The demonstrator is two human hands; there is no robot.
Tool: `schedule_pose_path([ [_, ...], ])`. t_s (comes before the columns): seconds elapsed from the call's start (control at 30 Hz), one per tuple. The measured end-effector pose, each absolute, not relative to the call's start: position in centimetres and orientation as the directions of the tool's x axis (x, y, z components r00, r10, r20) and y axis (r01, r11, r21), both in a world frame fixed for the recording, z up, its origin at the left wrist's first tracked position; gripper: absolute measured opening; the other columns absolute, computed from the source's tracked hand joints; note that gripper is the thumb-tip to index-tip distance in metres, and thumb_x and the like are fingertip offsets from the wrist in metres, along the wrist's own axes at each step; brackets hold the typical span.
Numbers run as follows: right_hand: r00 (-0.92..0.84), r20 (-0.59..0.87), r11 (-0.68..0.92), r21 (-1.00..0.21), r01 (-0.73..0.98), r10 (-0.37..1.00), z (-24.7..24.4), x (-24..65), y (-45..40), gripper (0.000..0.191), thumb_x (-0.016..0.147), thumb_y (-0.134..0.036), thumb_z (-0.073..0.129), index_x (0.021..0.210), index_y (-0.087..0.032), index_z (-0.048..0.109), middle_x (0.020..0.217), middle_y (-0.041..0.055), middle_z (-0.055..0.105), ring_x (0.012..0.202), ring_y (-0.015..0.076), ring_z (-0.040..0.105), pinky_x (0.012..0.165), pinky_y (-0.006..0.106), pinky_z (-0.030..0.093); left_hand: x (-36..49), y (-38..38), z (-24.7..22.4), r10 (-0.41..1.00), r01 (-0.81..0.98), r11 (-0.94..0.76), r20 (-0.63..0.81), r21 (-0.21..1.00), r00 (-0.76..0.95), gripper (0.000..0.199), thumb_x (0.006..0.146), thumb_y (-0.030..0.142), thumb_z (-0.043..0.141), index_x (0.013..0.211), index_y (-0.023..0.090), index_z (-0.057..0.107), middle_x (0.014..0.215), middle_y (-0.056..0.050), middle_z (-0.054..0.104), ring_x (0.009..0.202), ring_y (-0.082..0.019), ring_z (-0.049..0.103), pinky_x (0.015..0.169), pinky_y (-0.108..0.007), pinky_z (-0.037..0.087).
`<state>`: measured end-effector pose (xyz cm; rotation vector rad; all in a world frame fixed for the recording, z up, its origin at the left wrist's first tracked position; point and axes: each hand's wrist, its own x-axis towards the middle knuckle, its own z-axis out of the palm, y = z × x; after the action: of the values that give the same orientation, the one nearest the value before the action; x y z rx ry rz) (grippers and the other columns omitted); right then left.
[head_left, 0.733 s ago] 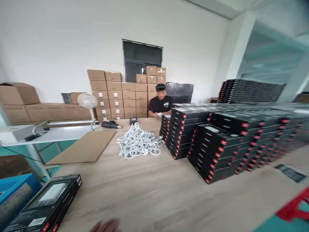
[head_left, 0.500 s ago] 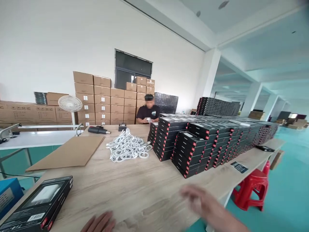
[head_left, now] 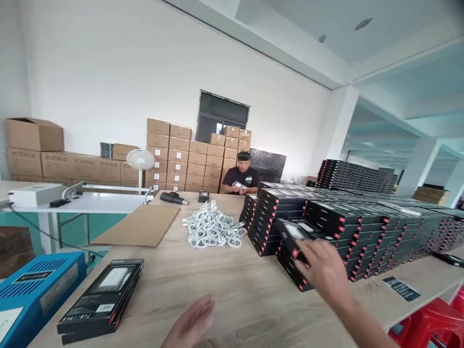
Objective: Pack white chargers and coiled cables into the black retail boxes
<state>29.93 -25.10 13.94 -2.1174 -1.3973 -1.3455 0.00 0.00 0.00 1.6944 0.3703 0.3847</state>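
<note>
My right hand (head_left: 324, 270) grips the near end of a black product box (head_left: 290, 234), which is tilted up from the front of the stacked boxes (head_left: 279, 220). Its thumb and fingers lie along the box's red-marked end. Low in the middle, my left hand (head_left: 192, 321) hovers over the wooden table (head_left: 232, 290), fingers stretched out and holding nothing. To its left lie two similar boxes (head_left: 105, 299), one on the other, with a white device pictured on the top. A heap of white cables (head_left: 212, 227) rests beyond my left hand.
A flat cardboard sheet (head_left: 141, 224), a heat gun (head_left: 174, 198) and a small black box (head_left: 203, 195) lie on the table. The blue machine (head_left: 43, 290) stands at the left. Opposite sits a co-worker (head_left: 241, 176) holding a small item. Red stools (head_left: 424, 324) are at the right.
My right hand has moved forward to the stacks and taken hold of a black box, tilting it. My left hand has shifted right and come further into view. The camera has turned left.
</note>
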Motion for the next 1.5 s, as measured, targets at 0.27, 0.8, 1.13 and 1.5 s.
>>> schedule_pose_path([
  [0.27,-0.024,0.639,0.250,-0.266,0.931,0.768,2.5,14.7,-10.4,0.062,0.079,-0.052,0.074,0.135,-0.028,0.062,0.135,0.0141,0.063,0.118,0.0389,0.061,0.095,0.051,0.054,4.5,2.4,5.7,0.462,-0.184,0.747,-0.300,0.639,0.835,0.039,0.077,0.046,0.067,0.090,0.010,0.066,0.070,-0.007,0.073,0.065,-0.020,0.067,0.071,-0.031,0.055],
  [0.8,0.527,0.207,0.328,-0.933,-0.147,0.824,2.2,17.2,-2.6,0.052,0.081,-0.047,0.078,0.124,-0.022,0.061,0.119,0.0093,0.072,0.113,0.0307,0.065,0.101,0.045,0.050,4.9,6.1,5.7,0.764,0.539,-0.603,0.229,0.588,0.604,0.110,0.066,0.036,0.072,0.158,0.009,0.017,0.150,-0.022,0.048,0.140,-0.038,0.043,0.120,-0.059,0.025],
  [1.13,0.355,0.333,0.325,-0.942,0.085,0.874,4.5,18.9,-6.0,0.042,0.100,-0.049,0.049,0.131,-0.025,0.063,0.124,0.0095,0.068,0.120,0.0288,0.059,0.108,0.047,0.044,5.5,5.2,5.3,0.519,0.481,-0.836,0.669,0.265,0.532,0.096,0.066,0.026,0.067,0.151,0.012,0.024,0.137,-0.022,0.054,0.124,-0.039,0.053,0.101,-0.056,0.048],
  [1.5,0.275,0.193,0.240,-0.959,-0.149,0.942,4.6,18.8,-5.7,0.041,0.085,-0.019,0.063,0.126,-0.025,0.064,0.113,0.0064,0.070,0.100,0.0245,0.068,0.083,0.037,0.055,5.1,5.5,5.7,0.215,0.324,-0.943,0.608,-0.073,0.765,0.076,0.073,0.019,0.060,0.144,0.012,0.037,0.136,-0.017,0.058,0.130,-0.030,0.049,0.121,-0.049,0.016],
])
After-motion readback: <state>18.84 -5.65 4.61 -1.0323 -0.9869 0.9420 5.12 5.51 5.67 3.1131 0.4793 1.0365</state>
